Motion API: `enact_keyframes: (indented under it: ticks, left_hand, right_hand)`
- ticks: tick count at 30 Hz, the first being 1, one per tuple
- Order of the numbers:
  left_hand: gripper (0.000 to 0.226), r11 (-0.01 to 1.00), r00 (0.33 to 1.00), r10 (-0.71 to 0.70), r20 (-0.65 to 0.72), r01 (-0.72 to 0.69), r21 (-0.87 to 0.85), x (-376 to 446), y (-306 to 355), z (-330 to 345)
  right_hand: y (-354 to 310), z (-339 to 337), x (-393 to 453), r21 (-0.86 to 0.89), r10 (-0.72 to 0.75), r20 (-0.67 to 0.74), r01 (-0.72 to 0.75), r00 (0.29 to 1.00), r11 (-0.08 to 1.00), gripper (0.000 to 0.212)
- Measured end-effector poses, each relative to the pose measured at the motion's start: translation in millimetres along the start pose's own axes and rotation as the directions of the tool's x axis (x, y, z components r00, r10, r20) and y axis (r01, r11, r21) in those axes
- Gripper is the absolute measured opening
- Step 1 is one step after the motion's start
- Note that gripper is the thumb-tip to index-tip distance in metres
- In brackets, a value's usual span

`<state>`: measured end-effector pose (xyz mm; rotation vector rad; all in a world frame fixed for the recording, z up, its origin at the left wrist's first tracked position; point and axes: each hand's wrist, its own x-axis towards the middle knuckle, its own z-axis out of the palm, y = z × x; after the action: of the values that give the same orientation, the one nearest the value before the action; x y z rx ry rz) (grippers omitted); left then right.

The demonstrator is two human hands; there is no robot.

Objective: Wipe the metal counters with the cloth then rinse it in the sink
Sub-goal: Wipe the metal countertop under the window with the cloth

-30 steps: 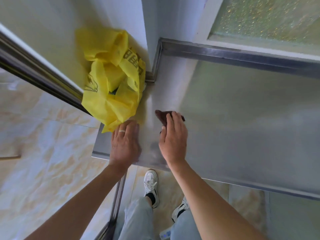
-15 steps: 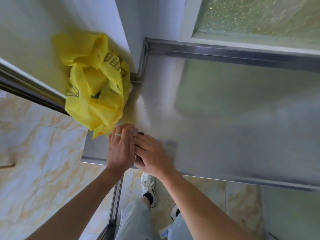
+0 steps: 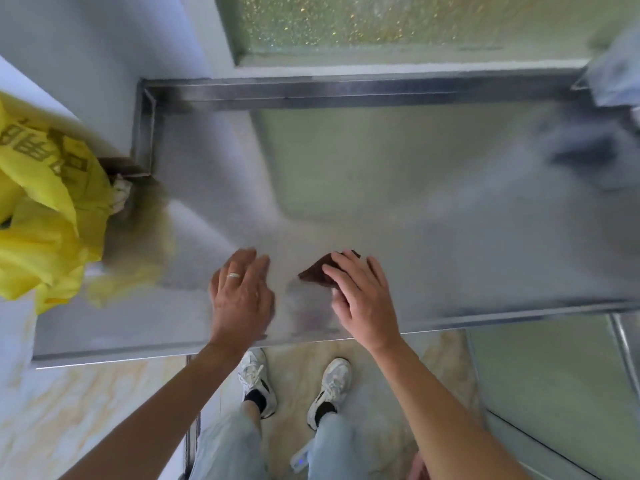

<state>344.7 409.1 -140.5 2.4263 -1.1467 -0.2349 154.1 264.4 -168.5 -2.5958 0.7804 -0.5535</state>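
Observation:
A brushed metal counter fills the middle of the head view, with a raised metal lip along the wall. A small dark brown cloth lies flat on it near the front edge. My right hand presses down on the cloth with spread fingers, so most of the cloth is hidden under the palm. My left hand, with a ring on one finger, rests flat on the bare metal just left of the cloth and holds nothing.
A crumpled yellow plastic bag sits at the counter's left end against the wall. A blurred grey object stands at the far right corner. A frosted window is behind. The counter's front edge lies above a tiled floor and my shoes.
My right hand has slid the cloth to the right, away from the left hand. The left hand has moved right as well. The view has shifted right, so the yellow bag is at the left border.

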Motion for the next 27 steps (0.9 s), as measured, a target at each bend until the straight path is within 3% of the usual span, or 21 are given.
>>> enact_keyframes:
  ticks: [6, 18, 22, 27]
  left_hand:
    - [0.050, 0.980, 0.981, 0.184, 0.061, -0.178, -0.087, 4.3, 89.9, 36.7]
    - [0.049, 0.967, 0.957, 0.255, 0.139, -0.253, -0.038, 1.1, 170.6, 91.1]
    - [0.047, 0.957, 0.944, 0.288, 0.161, -0.287, -0.031, 1.1, 187.0, 95.9]
    - [0.042, 0.936, 0.903, 0.347, 0.254, -0.351, -0.030, -4.4, 216.0, 98.6]
  right_hand:
    - [93.2, -54.9, -17.1, -0.127, 0.193, -0.017, -0.194, 0.981, 0.973, 0.035]
    - [209.3, -125.1, -42.9, -0.159, 0.448, -0.154, -0.470, 0.881, 0.868, 0.037]
    - [240.8, -143.4, -54.0, -0.157, 0.563, -0.228, -0.601, 0.794, 0.784, 0.038]
    - [234.5, -160.9, -72.7, -0.245, 0.739, -0.241, -0.776, 0.629, 0.581, 0.041]
